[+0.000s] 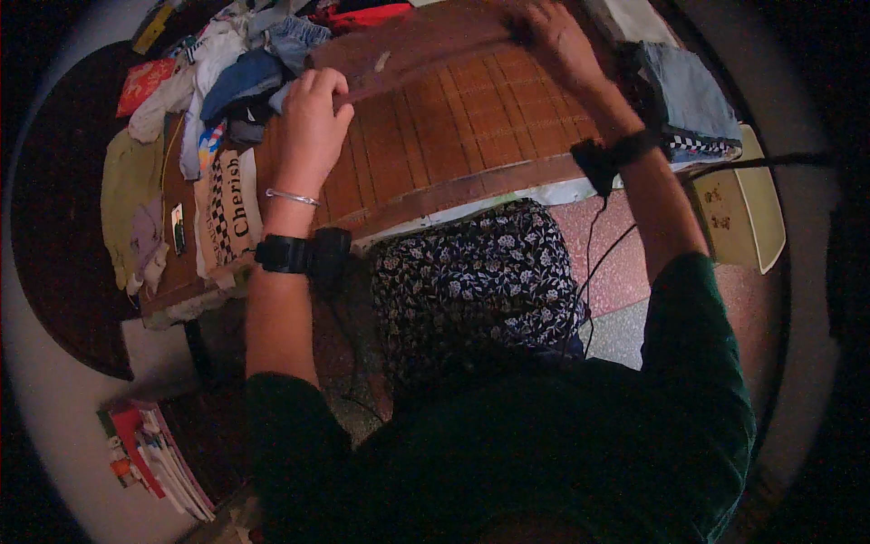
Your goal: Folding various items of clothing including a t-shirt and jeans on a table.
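Observation:
A thin brown cloth garment (426,50) with a small pale tag lies spread across the far part of the wooden-brown checked mat. Its near edge runs taut between my two hands. My left hand (313,109), with a silver bangle and a black strap at the wrist, has its fingers curled on the garment's left end. Farther off and to the right, my right hand (566,45) is closed on the dark bunched right end, its fingertips partly hidden in shadow.
Piled clothes (240,86) lie at the far left, near a printed checkerboard cloth (227,208) and olive cloth (131,204). Folded jeans (689,95) sit at the right, above a yellowish bin (743,208). Cables hang from my right wrist. Books (168,458) stand lower left.

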Demonstrator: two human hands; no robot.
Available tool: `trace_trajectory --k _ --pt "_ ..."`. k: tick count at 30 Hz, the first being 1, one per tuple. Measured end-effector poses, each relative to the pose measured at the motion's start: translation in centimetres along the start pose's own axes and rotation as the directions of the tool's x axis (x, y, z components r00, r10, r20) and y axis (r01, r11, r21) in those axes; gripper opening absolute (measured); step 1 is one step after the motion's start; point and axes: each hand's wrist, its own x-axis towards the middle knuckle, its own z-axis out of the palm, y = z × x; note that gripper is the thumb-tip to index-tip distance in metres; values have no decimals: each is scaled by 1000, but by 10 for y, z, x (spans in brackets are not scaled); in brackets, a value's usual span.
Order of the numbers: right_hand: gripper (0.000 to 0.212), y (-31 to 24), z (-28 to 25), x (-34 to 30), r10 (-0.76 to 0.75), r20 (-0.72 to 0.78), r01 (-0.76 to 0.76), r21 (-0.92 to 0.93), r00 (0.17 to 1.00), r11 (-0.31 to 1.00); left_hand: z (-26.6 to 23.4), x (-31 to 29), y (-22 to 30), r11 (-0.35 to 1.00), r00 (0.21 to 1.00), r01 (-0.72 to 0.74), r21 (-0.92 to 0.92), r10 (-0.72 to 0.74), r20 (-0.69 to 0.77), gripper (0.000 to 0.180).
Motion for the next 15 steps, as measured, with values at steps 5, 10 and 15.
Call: trace_trajectory --k 5,10,15 --pt "35 -45 28 -133 191 394 -193 -34 899 981 77 -86 -17 977 970 -92 192 44 239 24" --pt "34 -97 0 -183 313 449 -426 176 837 887 91 -160 -17 994 957 106 -40 -90 276 29" --pt "31 -91 1 -191 682 469 -824 232 560 517 98 -157 -34 687 786 618 -383 -534 311 37"
